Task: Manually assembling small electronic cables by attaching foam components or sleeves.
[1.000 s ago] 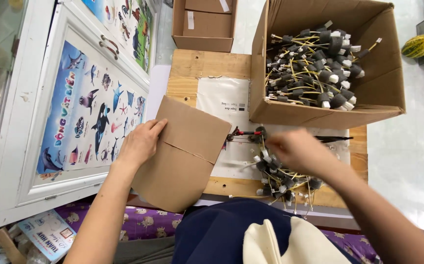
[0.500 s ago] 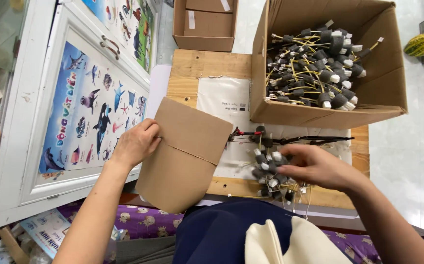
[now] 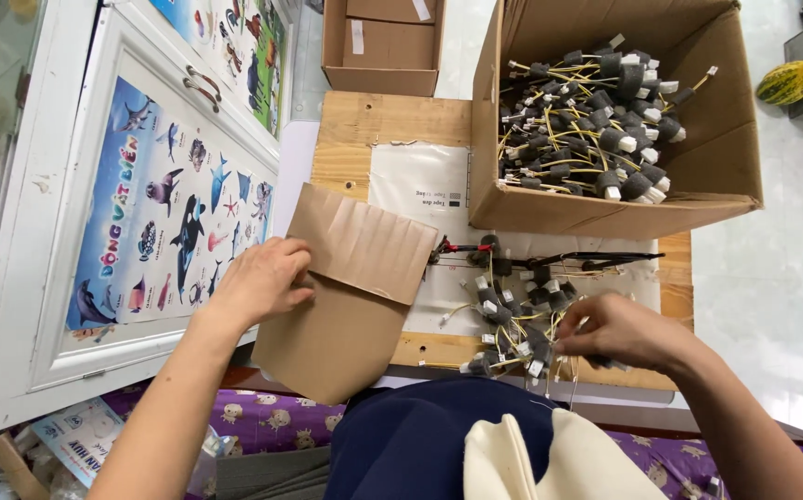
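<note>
Wires (image 3: 513,315) pinched in right hand (image 3: 619,331) grip; left hand (image 3: 258,282) flat on cardboard (image 3: 351,278).

Two hands are showing: left hand (image 3: 258,281), right hand (image 3: 619,331). Two boxes (image 3: 605,208) (image 3: 381,46), one cardboard sheet (image 3: 351,287), two posters (image 3: 165,218) (image 3: 235,37), and perhaps dozens of cable parts (image 3: 596,120) are lying about.

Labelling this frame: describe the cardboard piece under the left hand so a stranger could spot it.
On the pale wooden worktable, left of the big open cardboard box of wired parts, lies a flat folded brown corrugated cardboard sheet. The left hand rests on its left edge; unlike the boxes, it is flat.
</note>
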